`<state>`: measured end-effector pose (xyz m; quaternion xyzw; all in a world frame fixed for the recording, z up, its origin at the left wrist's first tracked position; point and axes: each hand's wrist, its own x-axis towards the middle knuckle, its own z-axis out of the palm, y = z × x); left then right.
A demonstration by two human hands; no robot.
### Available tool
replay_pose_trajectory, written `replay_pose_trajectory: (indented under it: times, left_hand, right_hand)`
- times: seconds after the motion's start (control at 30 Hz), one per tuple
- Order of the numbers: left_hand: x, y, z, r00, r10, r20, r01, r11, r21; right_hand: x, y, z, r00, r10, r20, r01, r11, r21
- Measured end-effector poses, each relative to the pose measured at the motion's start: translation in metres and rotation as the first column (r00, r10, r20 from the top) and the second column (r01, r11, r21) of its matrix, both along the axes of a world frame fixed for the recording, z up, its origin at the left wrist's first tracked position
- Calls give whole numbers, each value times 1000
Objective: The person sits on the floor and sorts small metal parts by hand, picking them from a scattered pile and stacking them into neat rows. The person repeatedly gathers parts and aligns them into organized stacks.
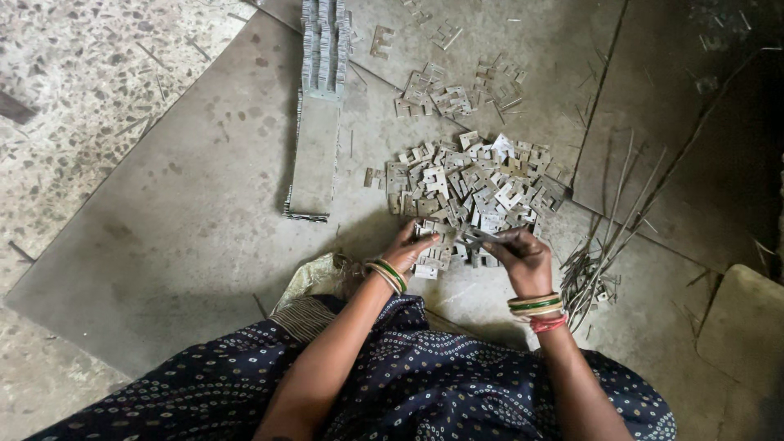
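1. The grey metal sheet [188, 220] lies flat on the speckled floor [73, 90] and carries nearly everything. It looks rigid and heavy, with bare edges that may be sharp.

2. On the sheet, ahead and to the left of the hands, lies a long metal rack [317, 122], its far end packed with stacked hinge plates set on edge. It looks stiff and weighty when loaded, and would be best taken along its long sides.

3. The pile of hinge plates [469, 184] sits just beyond both hands, loose and jumbled, the pieces overlapping at all angles. Judged by look, each plate is small, thin, hard and light, with notched knuckle edges that could catch or nick a finger. The flat faces are smooth and likely slippery, so a pinch across the two straight edges seems the surest hold.

4. A loose bundle of thin metal rods [608, 245] lies to the right of the right wrist, fanned out over the sheet. They look light, springy and prone to roll, and are best picked up near the middle.

5. The left hand [411, 247] is closed around a hinge plate [430, 242], fingers curled over its edge, at the near rim of the pile.

6. The right hand [523, 255] is pinched shut on a thin pin [482, 237], whose tip points toward the plate in the left hand. The pin is slender and stiff, and is held near its rear end.
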<state>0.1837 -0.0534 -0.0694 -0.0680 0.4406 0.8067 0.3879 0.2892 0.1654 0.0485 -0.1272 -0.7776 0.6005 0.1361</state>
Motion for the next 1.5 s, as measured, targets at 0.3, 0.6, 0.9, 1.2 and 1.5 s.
replay_pose_trajectory:
  times: [0.3, 0.6, 0.9, 1.2, 1.5]
  left_hand:
    - [-9, -5, 21, 996, -29, 82, 18, 992, 123]
    - [-4, 0, 18, 961, -33, 275, -2, 992, 126]
    - [1, -9, 42, 966, -19, 258, -14, 992, 122]
    - [5, -3, 20, 967, -67, 244, 54, 997, 58]
    - [8, -6, 2, 908, -264, 325, 296, 954, -53]
  right_hand:
    - [-5, -6, -23, 957, 205, -205, 4, 699, 715]
    - [-8, 18, -43, 966, -255, 49, 187, 813, 552]
    - [-14, 24, -45, 939, -281, 199, 59, 701, 711]
    - [-21, 30, -34, 929, -144, 342, -9, 912, 410]
    - [-25, 20, -26, 972, -124, 198, -35, 759, 650]
